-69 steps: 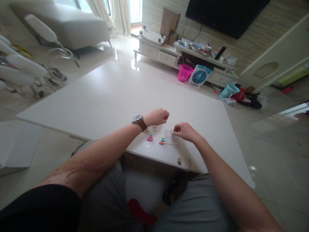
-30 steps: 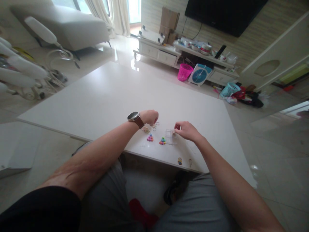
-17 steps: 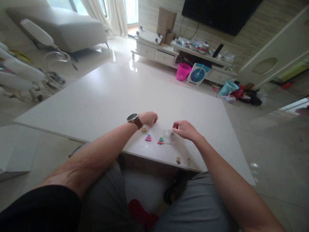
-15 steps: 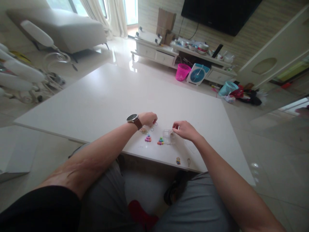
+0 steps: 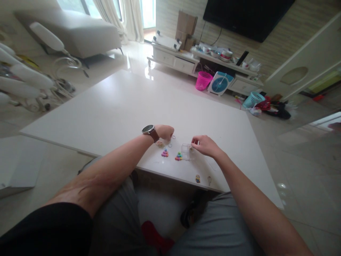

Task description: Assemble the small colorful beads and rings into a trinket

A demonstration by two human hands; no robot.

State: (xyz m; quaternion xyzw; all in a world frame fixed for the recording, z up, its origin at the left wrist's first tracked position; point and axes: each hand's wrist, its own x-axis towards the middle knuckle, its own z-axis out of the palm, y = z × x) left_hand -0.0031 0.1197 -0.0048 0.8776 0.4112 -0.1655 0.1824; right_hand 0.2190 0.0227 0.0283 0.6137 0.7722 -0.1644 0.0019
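My left hand, with a watch on its wrist, reaches down over the table. Its fingers are curled together, and what they pinch, if anything, is hidden. Metal rings lie just beside them, near a beige pile of small pieces. My right hand has its thumb and fingers closed at the right edge of a clear plastic compartment box. A small brownish thing sits by its fingertips. Left of the box are a rainbow-coloured bead cluster and a pink-purple one.
Near the front edge of the white table lie a yellow-and-blue cartoon figure and a small metal clasp-like piece. Beyond the table stand a pink basket, a blue fan and a low cabinet.
The view has shifted slightly, so everything sits a little further right. My left fingers have dipped and curled under more by the rings. The right hand stays at the box.
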